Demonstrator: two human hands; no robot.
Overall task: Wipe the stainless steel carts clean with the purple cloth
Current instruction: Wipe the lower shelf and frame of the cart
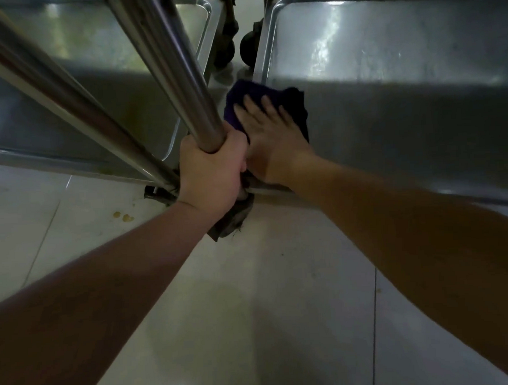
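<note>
1. Head view: your left hand (212,171) is clenched around the lower end of a steel cart post (165,65), fingers wrapped fully round the tube.
2. Your right hand (269,136) lies flat with straight, spread fingers pressing on the purple cloth (251,95); it grasps nothing, only pushes down on the fabric.
3. The purple cloth sits at the near left corner of the right cart's shelf (403,104), partly under your palm, its far edge reaching the shelf's raised rim.
4. The left cart's shelf (76,92) lies beside it, on the other side of the post you hold; the two shelves stand just apart, with a strip of floor between.
5. Dark caster wheels (248,45) show in that gap, farther from you.
6. Below your left wrist a crumpled grey rag (233,222) hangs at the cart's corner; what holds it you cannot tell.
7. The pale tiled floor (252,308) carries small yellowish spots (123,217) near the left cart's corner.
</note>
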